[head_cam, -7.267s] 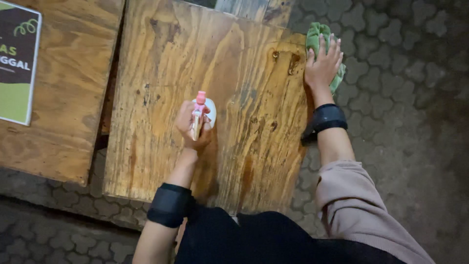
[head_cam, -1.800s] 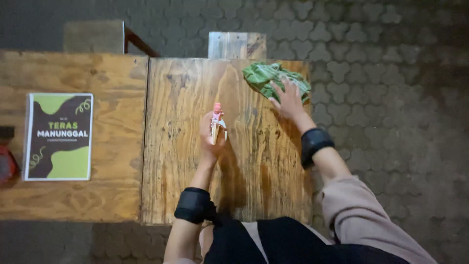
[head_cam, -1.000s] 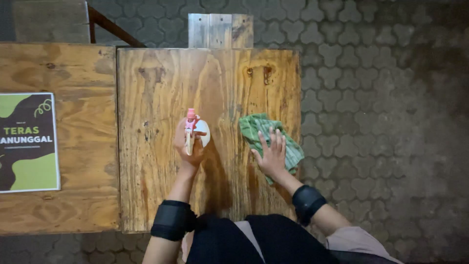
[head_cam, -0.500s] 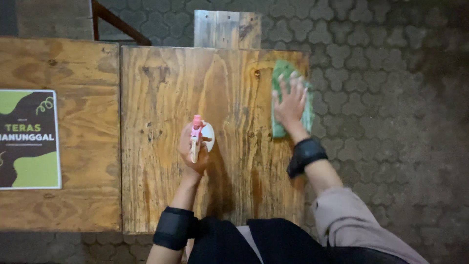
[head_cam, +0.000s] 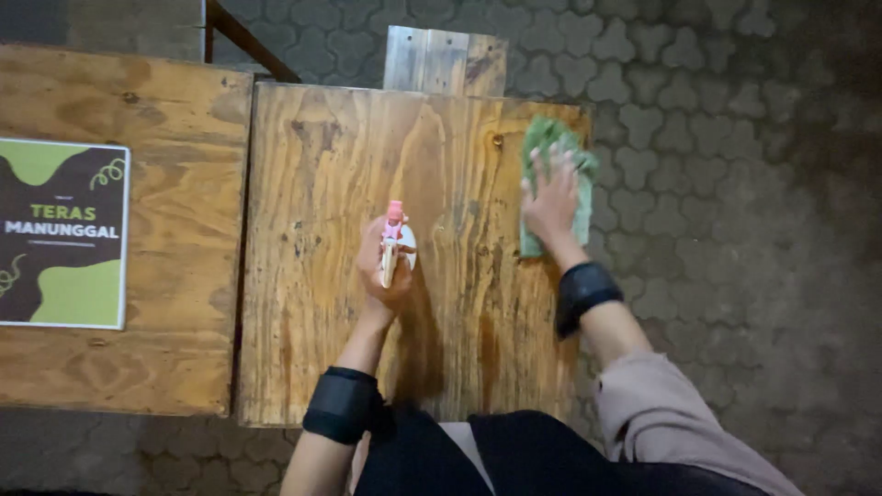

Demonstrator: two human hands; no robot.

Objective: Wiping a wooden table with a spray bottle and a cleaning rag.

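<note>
My left hand [head_cam: 381, 276] is wrapped around a small spray bottle [head_cam: 395, 239] with a pink top, held over the middle of a wooden table [head_cam: 322, 184]. My right hand [head_cam: 551, 197] lies flat on a green cloth [head_cam: 542, 138], pressing it onto the tabletop near the far right corner. Both wrists wear black bands.
A second wooden table [head_cam: 175, 184] stands to the left with a dark and green printed card [head_cam: 60, 234] lying on it. A wooden chair back [head_cam: 446, 60] sits beyond the table. Grey paving stones [head_cam: 735, 184] cover the ground to the right.
My right hand has slid the green cloth away from me, toward the far right corner of the table. My left hand has kept the spray bottle over the table's middle.
</note>
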